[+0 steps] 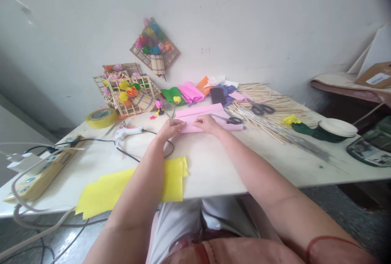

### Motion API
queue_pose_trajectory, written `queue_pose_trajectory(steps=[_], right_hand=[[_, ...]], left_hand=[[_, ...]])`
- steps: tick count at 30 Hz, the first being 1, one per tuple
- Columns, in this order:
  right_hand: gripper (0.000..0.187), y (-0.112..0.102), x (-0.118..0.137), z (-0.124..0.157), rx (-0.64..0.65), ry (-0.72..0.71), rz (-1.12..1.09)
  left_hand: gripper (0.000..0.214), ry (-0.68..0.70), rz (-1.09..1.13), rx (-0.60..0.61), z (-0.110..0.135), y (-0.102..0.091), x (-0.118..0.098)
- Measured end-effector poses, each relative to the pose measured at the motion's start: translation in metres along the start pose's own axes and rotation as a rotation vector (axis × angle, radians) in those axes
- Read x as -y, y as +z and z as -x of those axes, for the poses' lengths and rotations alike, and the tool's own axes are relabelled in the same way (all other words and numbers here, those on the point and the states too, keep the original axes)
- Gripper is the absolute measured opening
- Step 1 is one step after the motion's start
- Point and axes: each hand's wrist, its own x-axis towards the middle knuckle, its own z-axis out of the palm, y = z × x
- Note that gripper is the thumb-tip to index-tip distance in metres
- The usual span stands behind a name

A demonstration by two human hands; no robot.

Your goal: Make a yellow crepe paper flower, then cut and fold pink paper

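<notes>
A sheet of pink crepe paper (pixel 200 111) lies on the table in front of me, its far edge rolled or folded over. My left hand (pixel 171 129) pinches the paper at its left end. Close by, my right hand (pixel 208 125) has its fingers pressed together on the near part of the same sheet. Black-handled scissors (pixel 234 120) rest on the pink paper, just beyond my right hand. Beyond my left hand stand a small yellow paper flower (pixel 177 99) and a pink one (pixel 159 104).
Yellow crepe paper (pixel 174 180) lies under my left forearm. Leftward are a glue gun (pixel 130 132), tape roll (pixel 102 117) and power strip (pixel 45 172). Rightward are wooden sticks (pixel 284 107), wires (pixel 293 140), more scissors (pixel 262 109) and a white-lidded tub (pixel 337 127). Flower panels (pixel 130 93) lean behind.
</notes>
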Motion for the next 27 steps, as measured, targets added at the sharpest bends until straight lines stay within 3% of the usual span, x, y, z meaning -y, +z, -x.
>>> queue_pose_trajectory(steps=[12, 20, 27], right_hand=[[0.020, -0.003, 0.012, 0.001, 0.021, -0.029, 0.094], [0.015, -0.001, 0.013, 0.002, 0.027, -0.036, 0.053], [0.013, -0.001, 0.016, 0.001, 0.033, 0.014, 0.108]], left_hand=[[0.032, -0.005, -0.101, -0.042, 0.001, 0.005, -0.014], [0.030, 0.041, -0.190, -0.116, -0.003, 0.005, -0.003], [0.031, 0.053, -0.292, -0.121, -0.004, 0.006, -0.007]])
